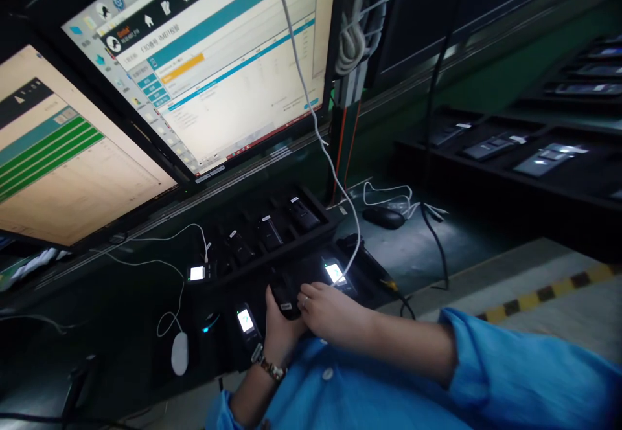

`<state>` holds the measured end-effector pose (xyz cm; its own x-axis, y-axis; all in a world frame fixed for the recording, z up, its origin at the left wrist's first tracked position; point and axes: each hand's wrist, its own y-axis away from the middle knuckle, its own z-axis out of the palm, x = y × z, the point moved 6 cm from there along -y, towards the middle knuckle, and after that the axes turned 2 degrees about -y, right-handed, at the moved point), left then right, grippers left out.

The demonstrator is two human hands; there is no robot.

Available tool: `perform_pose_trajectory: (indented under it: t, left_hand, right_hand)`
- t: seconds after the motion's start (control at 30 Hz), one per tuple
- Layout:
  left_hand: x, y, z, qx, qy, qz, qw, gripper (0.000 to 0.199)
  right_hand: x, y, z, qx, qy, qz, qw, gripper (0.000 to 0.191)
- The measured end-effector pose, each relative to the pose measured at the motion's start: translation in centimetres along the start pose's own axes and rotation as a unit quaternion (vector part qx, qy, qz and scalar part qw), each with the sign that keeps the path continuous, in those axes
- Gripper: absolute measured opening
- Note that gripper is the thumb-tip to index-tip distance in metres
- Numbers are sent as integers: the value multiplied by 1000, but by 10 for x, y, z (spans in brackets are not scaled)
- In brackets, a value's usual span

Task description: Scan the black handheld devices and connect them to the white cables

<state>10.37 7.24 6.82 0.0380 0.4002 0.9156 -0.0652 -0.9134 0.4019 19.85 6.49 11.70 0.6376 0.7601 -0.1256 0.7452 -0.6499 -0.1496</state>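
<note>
Both hands meet low over the dark workbench (427, 255) and share one small black handset (284, 297). The left hand (278, 333) cups it from below, fingers curled up around its near end, a bracelet at the wrist; this steadies the phone at a tilt toward the face. The right hand (326, 312), a ring on one finger, lies over the handset's right edge with its fingers pressed against the casing, so the phone is pinched between the two hands rather than resting on the bench.

Just beyond the right fingertips a lit handset (334, 272) lies with a white cable (315, 125) plugged in, the lead running up past the monitor (208, 61). Just left of the grip another lit handset (245, 321) lies screen up. Farther left sits a third lit handset (197, 273) on its own white lead, and a white mouse (179, 352). Behind the grip a black tray (321, 213) holds a row of dark handsets in slots. A black mouse (383, 217) sits well to the right.
</note>
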Motion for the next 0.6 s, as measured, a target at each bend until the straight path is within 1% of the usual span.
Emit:
perform_pose_trajectory:
  t: [0.07,0.17,0.23,0.3,0.37,0.43,0.53,0.6]
  left_hand:
    - [-2,0,-1,2,-11,0,1000,107]
    - [-9,-2,-2,-4,2,-7,1000,102]
    - [-18,-5,-1,-15,16,-11,1000,96]
    - [-30,-14,-1,-21,24,-2,999,90]
    - [-49,-28,0,-21,33,3,999,91]
    - [-75,-49,3,-20,49,-20,998,97]
    - [-112,-81,10,-11,56,-78,995,105]
    - [-126,-95,16,-10,55,-95,994,103]
  right_hand:
    - [-1,-1,6,-12,-10,-5,1000,16]
    - [2,0,16,-15,-29,-15,999,17]
    - [9,1,25,-18,-47,-20,999,18]
    - [20,2,41,-38,-69,-15,997,20]
    - [36,4,63,-77,-92,20,993,21]
    - [54,7,90,-111,-97,76,986,19]
    - [76,8,127,-125,-73,145,979,20]
    - [86,9,146,-131,-56,182,973,24]
